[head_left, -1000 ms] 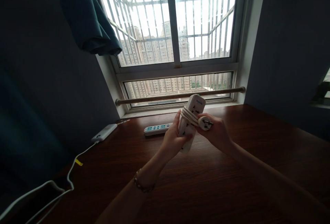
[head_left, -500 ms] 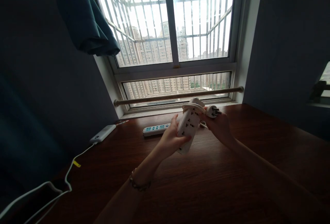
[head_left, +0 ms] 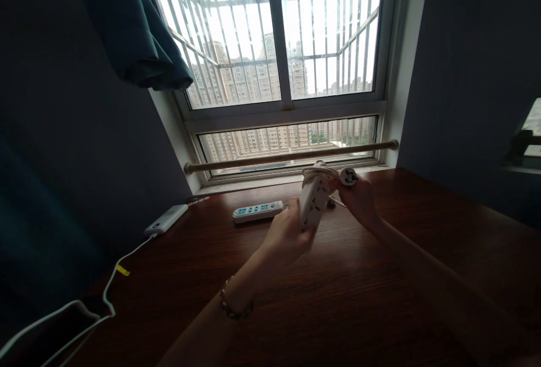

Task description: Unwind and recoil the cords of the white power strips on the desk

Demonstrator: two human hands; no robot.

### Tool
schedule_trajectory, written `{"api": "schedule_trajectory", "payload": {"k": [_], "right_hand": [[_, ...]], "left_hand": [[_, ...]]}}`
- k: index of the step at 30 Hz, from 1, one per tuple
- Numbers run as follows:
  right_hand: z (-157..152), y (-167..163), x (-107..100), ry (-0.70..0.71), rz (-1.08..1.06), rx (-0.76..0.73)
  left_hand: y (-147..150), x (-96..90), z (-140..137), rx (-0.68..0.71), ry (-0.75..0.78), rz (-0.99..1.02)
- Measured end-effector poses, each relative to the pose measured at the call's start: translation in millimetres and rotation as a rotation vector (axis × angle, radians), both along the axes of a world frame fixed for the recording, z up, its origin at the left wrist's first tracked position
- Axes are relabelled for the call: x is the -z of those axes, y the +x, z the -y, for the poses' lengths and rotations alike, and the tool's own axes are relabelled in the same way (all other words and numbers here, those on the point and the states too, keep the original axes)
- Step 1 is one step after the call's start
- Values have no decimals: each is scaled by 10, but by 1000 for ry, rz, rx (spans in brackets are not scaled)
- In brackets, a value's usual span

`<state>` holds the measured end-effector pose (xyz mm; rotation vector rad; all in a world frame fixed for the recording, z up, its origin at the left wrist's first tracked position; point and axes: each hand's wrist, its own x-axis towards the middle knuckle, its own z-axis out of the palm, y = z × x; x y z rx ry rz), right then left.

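Note:
My left hand point(head_left: 289, 233) is closed around the lower end of a white power strip point(head_left: 313, 204), which is held tilted above the table. A white cord point(head_left: 320, 171) is wound about the strip's upper end. Beside that end, my right hand point(head_left: 358, 200) pinches the cord close to its plug point(head_left: 349, 176), whose prongs face me. Behind my left hand, a second power strip point(head_left: 257, 211) with blue-green sockets lies on the table.
The brown wooden table point(head_left: 262, 310) reaches to the window sill. At its left lies a white power bank point(head_left: 166, 220) with a white cable point(head_left: 110, 282) bearing a yellow tag point(head_left: 123, 270). A rail point(head_left: 291, 157) crosses the window, and a blue curtain point(head_left: 139, 45) hangs at upper left.
The held power strip has turned more upright and shifted slightly right. My left hand has moved right with it, and the plug has turned more toward me.

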<state>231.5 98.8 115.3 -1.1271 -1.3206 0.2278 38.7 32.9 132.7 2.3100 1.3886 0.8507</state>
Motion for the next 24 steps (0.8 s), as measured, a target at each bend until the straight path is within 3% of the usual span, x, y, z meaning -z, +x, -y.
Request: {"api": "schedule_trajectory", "payload": {"k": [3, 6, 11, 15, 24], "right_hand": [[-14, -4, 33, -5, -9, -9], [26, 3, 14, -13, 1, -17], [68, 43, -33, 178, 222, -14], [43, 70, -48, 343, 358, -75], [-65, 176, -44, 362, 567, -58]], "left_hand": [[64, 55, 51, -59, 29, -84], [35, 54, 30, 5, -25, 26], [-113, -37, -107, 211, -483, 512], [-211, -96, -198, 284, -779, 654], [-281, -141, -285, 429, -933, 732]]}}
